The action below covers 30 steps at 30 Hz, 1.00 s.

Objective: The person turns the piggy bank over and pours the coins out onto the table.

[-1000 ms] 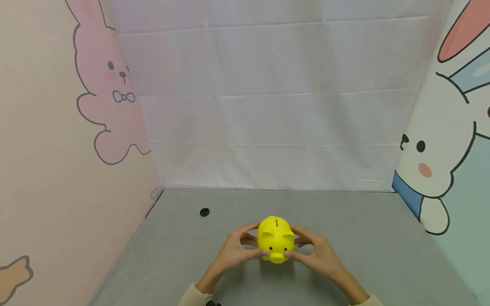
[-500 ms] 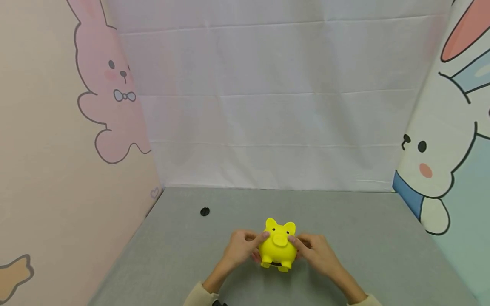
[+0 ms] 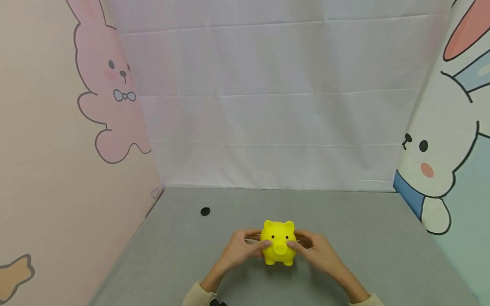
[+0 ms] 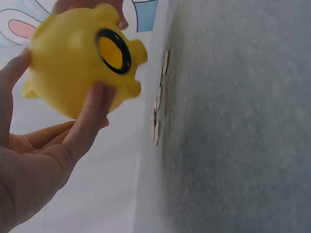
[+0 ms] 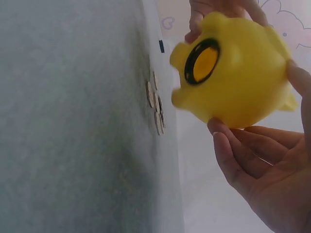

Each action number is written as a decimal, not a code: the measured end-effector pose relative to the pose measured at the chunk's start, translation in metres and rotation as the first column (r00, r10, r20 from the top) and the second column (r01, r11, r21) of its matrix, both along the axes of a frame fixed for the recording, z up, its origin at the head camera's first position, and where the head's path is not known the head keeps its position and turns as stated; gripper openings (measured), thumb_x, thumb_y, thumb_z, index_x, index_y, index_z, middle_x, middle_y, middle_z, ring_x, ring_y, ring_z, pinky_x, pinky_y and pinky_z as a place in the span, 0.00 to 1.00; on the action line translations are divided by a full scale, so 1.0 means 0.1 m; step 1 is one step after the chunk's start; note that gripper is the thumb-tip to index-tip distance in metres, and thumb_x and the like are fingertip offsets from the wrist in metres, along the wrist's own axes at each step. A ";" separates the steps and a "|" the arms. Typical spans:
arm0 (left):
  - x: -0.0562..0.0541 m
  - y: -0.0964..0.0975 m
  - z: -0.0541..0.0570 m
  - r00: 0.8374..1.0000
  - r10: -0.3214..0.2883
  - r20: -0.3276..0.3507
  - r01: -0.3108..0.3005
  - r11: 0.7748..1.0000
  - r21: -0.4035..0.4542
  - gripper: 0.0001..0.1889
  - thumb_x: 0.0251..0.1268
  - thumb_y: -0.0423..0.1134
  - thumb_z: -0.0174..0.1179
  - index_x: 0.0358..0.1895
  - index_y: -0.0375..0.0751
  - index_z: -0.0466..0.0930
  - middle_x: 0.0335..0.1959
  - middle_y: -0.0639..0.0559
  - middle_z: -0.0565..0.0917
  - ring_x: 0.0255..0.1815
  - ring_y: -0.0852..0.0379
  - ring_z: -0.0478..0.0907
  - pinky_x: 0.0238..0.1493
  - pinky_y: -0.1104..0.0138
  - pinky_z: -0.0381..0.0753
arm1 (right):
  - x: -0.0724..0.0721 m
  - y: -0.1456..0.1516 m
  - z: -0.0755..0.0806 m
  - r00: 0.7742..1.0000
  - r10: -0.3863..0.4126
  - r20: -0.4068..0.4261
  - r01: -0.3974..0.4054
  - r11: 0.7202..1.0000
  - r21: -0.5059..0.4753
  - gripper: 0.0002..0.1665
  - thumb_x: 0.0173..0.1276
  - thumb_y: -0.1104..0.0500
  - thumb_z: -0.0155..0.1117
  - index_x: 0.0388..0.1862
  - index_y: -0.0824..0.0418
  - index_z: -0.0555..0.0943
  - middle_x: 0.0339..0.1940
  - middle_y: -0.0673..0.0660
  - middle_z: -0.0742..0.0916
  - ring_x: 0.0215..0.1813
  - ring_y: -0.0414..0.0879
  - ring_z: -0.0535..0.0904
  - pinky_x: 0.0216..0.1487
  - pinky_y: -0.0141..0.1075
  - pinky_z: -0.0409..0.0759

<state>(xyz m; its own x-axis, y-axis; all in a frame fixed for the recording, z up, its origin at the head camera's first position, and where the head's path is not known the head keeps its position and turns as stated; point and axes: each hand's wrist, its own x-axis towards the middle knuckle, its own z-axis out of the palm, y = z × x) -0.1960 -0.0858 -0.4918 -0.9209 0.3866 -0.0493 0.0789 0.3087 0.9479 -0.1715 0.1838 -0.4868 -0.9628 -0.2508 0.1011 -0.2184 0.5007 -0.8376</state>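
Observation:
A yellow piggy bank [image 3: 279, 246] is held between both hands, roughly upright and facing the person, off the table. My left hand [image 3: 238, 251] grips its left side, thumb on the front near the snout and the other fingers behind. My right hand [image 3: 320, 254] grips the opposite side the same way. Both wrist views show a round, black-rimmed hole [image 4: 114, 51] in its underside, with no plug in it. Several coins [image 5: 155, 104] lie on the table below the bank; the head view hides them. A black round plug [image 3: 205, 211] lies farther back, left of the bank.
The grey cloth-covered table [image 3: 344, 221] ends at a white fabric backdrop [image 3: 268, 106]. Side panels printed with a pink rabbit [image 3: 111, 93] and a white rabbit [image 3: 436, 170] stand left and right.
The piggy bank has tipped from snout-down with its top slot showing, to snout-up with its underside hole partly visible, then back to nearly level. Both hands keep their hold; the plug has not moved.

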 end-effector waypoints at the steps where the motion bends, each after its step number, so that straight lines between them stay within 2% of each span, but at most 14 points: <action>1: 0.00 -0.01 0.00 1.000 -0.010 -0.011 0.010 1.000 -0.007 0.35 0.65 0.58 0.73 0.68 0.40 0.80 0.62 0.39 0.87 0.43 0.52 0.92 0.45 0.60 0.93 | 0.00 0.01 -0.01 1.000 0.004 -0.020 -0.004 1.000 0.003 0.32 0.73 0.41 0.70 0.64 0.62 0.83 0.59 0.63 0.90 0.49 0.47 0.90 0.49 0.36 0.90; 5: -0.01 -0.04 -0.01 0.998 -0.032 -0.054 0.032 0.999 -0.004 0.41 0.58 0.51 0.80 0.75 0.49 0.74 0.74 0.42 0.77 0.53 0.51 0.90 0.52 0.61 0.92 | -0.01 0.02 -0.07 0.993 0.039 -0.111 -0.039 0.999 -0.001 0.44 0.63 0.42 0.80 0.72 0.63 0.77 0.66 0.65 0.86 0.55 0.55 0.90 0.51 0.42 0.91; 8: -0.01 -0.05 0.00 0.994 -0.032 -0.107 0.035 0.999 0.027 0.46 0.53 0.47 0.83 0.77 0.55 0.70 0.78 0.44 0.73 0.61 0.45 0.86 0.59 0.58 0.89 | -0.01 0.02 -0.10 0.971 0.054 -0.232 -0.059 0.998 -0.013 0.49 0.57 0.46 0.84 0.74 0.62 0.75 0.68 0.63 0.86 0.59 0.54 0.89 0.51 0.44 0.91; 10: 0.01 -0.06 0.00 0.984 -0.034 -0.176 0.044 0.998 0.052 0.48 0.52 0.44 0.83 0.78 0.57 0.69 0.79 0.47 0.71 0.67 0.42 0.83 0.65 0.58 0.86 | -0.01 0.01 -0.11 0.931 0.062 -0.360 -0.070 0.997 -0.009 0.51 0.54 0.52 0.87 0.75 0.62 0.74 0.68 0.63 0.85 0.59 0.53 0.88 0.51 0.42 0.91; 13: 0.03 -0.07 0.01 0.958 -0.028 -0.285 0.055 0.995 0.087 0.49 0.52 0.39 0.83 0.79 0.60 0.68 0.80 0.51 0.71 0.73 0.40 0.78 0.68 0.59 0.83 | -0.01 0.01 -0.13 0.829 0.064 -0.555 -0.079 0.997 -0.002 0.56 0.45 0.63 0.90 0.75 0.64 0.74 0.68 0.64 0.85 0.59 0.50 0.87 0.52 0.34 0.90; 15: 0.04 -0.07 0.01 0.943 -0.014 -0.333 0.050 0.994 0.102 0.49 0.51 0.36 0.82 0.79 0.61 0.68 0.79 0.53 0.71 0.75 0.41 0.76 0.69 0.61 0.82 | -0.01 0.01 -0.13 0.769 0.060 -0.636 -0.073 0.997 0.006 0.59 0.40 0.67 0.91 0.75 0.64 0.74 0.69 0.63 0.85 0.59 0.48 0.87 0.54 0.28 0.87; 16: 0.05 -0.07 0.01 0.939 -0.006 -0.345 0.046 0.993 0.106 0.49 0.51 0.35 0.82 0.78 0.62 0.68 0.79 0.55 0.72 0.75 0.42 0.76 0.68 0.62 0.82 | -0.02 0.01 -0.13 0.751 0.057 -0.657 -0.072 0.997 0.004 0.61 0.38 0.68 0.91 0.75 0.63 0.74 0.69 0.62 0.85 0.58 0.47 0.87 0.55 0.26 0.86; 17: 0.05 -0.08 0.01 0.937 -0.001 -0.350 0.042 0.993 0.110 0.49 0.51 0.34 0.82 0.78 0.63 0.68 0.79 0.56 0.72 0.75 0.43 0.77 0.68 0.62 0.82 | -0.02 0.01 -0.12 0.743 0.055 -0.667 -0.073 0.997 0.001 0.62 0.37 0.69 0.91 0.75 0.63 0.74 0.69 0.62 0.85 0.57 0.47 0.87 0.56 0.24 0.84; 23: 0.04 -0.09 -0.02 0.941 -0.008 -0.339 0.052 0.991 0.123 0.49 0.50 0.35 0.83 0.77 0.62 0.69 0.79 0.55 0.72 0.74 0.44 0.78 0.68 0.64 0.82 | -0.01 -0.01 -0.12 0.748 0.055 -0.661 -0.083 0.997 -0.010 0.63 0.36 0.69 0.92 0.76 0.62 0.74 0.69 0.63 0.85 0.57 0.48 0.87 0.56 0.19 0.81; 27: 0.04 -0.10 -0.01 0.940 -0.016 -0.341 0.064 0.989 0.130 0.49 0.51 0.37 0.82 0.78 0.62 0.68 0.80 0.55 0.71 0.75 0.44 0.77 0.69 0.63 0.81 | -0.01 -0.01 -0.12 0.741 0.043 -0.670 -0.072 0.997 -0.015 0.62 0.35 0.69 0.91 0.75 0.63 0.75 0.69 0.63 0.85 0.59 0.45 0.86 0.56 0.23 0.84; 30: 0.04 -0.10 0.01 0.948 -0.020 -0.318 0.062 0.991 0.120 0.47 0.54 0.39 0.82 0.78 0.59 0.68 0.79 0.51 0.72 0.70 0.44 0.81 0.67 0.62 0.84 | -0.01 -0.01 -0.11 0.763 0.030 -0.646 -0.050 0.999 -0.013 0.59 0.39 0.65 0.91 0.75 0.62 0.75 0.67 0.61 0.86 0.58 0.45 0.86 0.53 0.28 0.86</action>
